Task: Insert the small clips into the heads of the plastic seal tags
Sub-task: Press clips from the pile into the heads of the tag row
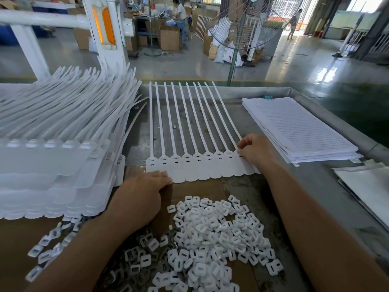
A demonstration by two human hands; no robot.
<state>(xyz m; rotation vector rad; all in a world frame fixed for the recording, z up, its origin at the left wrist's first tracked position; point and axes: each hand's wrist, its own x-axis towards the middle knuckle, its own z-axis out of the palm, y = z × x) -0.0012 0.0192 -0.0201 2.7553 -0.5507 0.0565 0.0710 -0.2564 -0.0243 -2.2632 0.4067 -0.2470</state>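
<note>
A joined strip of several white plastic seal tags (pixel 195 165) lies flat in front of me, tails pointing away. My left hand (pixel 141 197) rests at the strip's near left corner, fingertips touching the tag edge. My right hand (pixel 255 151) has curled fingers pinching at the head of the rightmost tag; whatever sits between the fingertips is hidden. A heap of small white clips (pixel 216 239) lies on brown cardboard between my forearms.
A tall stack of tag strips (pixel 54 165) fills the left side. A pile of lined paper sheets (pixel 294 127) lies at the right in the metal tray (pixel 231 91). Loose clips (pixel 46 249) are scattered at the lower left. A standing fan (pixel 246 24) is beyond the table.
</note>
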